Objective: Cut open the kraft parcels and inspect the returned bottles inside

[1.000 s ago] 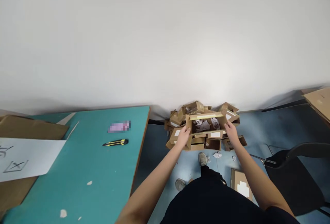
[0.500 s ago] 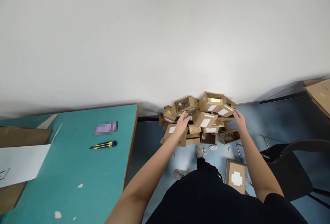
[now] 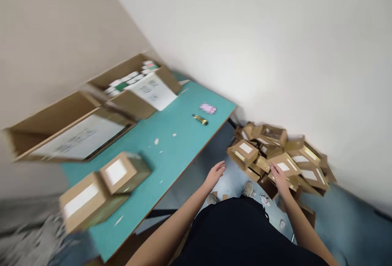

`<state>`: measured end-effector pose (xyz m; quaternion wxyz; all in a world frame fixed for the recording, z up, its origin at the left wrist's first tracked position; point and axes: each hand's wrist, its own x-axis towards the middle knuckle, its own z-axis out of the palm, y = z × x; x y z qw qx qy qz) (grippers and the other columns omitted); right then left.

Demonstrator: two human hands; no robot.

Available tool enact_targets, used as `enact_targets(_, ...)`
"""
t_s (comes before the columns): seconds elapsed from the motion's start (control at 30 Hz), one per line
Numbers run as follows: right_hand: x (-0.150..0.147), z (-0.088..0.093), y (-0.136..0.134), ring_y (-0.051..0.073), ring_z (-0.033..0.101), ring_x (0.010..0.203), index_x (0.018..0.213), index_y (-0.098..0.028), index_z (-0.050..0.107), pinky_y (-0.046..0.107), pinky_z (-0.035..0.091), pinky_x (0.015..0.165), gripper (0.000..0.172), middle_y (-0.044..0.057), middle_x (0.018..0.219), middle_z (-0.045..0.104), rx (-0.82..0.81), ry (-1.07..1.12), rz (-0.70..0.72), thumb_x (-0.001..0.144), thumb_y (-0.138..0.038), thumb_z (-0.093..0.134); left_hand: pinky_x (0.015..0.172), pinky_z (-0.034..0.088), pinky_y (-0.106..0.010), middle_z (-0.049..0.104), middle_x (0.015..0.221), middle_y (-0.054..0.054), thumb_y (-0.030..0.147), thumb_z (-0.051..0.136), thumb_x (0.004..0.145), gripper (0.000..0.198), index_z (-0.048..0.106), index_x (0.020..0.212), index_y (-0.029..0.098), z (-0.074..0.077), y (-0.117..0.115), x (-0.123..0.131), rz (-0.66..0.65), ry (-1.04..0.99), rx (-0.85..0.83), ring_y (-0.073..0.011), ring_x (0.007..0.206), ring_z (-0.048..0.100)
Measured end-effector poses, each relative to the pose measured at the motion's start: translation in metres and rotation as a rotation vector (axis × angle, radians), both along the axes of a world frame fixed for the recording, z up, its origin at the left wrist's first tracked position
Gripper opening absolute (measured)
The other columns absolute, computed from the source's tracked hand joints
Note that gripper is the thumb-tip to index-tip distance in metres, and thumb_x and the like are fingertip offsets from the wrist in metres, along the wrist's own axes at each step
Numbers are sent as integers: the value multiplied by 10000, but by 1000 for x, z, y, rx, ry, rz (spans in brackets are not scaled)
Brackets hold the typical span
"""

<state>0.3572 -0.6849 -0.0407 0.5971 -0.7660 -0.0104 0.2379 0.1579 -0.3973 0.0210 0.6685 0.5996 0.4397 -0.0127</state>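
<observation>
My left hand (image 3: 215, 175) hangs in the air between the table and a pile of cardboard boxes, its fingers loosely bent and holding nothing. In front of the pile is my right hand (image 3: 279, 179), fingers apart and no object in them; whether it touches the box behind it I cannot tell. The nearest box to it is a brown one with a white label (image 3: 283, 166). Another labelled cardboard box (image 3: 244, 152) lies at the pile's left side, to the right of my left hand. Several boxes in the heap are open and tilted.
On the green table (image 3: 171, 158) lie a yellow-black utility knife (image 3: 200, 119) and a blurred-out pinkish item (image 3: 208, 108). Two brown cartons (image 3: 121, 172) stand near its front left. Behind are an open large box (image 3: 55, 119) and one holding small white-green packs (image 3: 131, 79). Paper scraps (image 3: 265, 200) litter the floor.
My view has swung left, bringing the large boxes and cartons on the table into sight. Both hands have drawn back from the pile, the left now clear of it.
</observation>
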Motion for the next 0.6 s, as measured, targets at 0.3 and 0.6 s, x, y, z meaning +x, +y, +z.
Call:
enact_targets(0.3, -67, 30, 192, 345, 615, 1264, 1187, -210, 738, 523, 445, 1120, 624, 145, 1307, 695, 26, -111, 558, 774, -668, 644, 952, 541, -418, 650, 1342, -170, 536, 731, 787, 622, 643, 1301, 195, 4, 58, -194, 589, -164, 30, -292, 1170, 662)
enact_targets(0.6, -229, 45, 346, 342, 618, 1268, 1255, -207, 700, 553, 484, 1068, 682, 164, 1319, 685, 71, -17, 908, 783, -697, 648, 962, 549, -418, 661, 1339, -170, 495, 728, 813, 565, 659, 1291, 201, -7, 95, -347, 966, -224, 8, -295, 1188, 661)
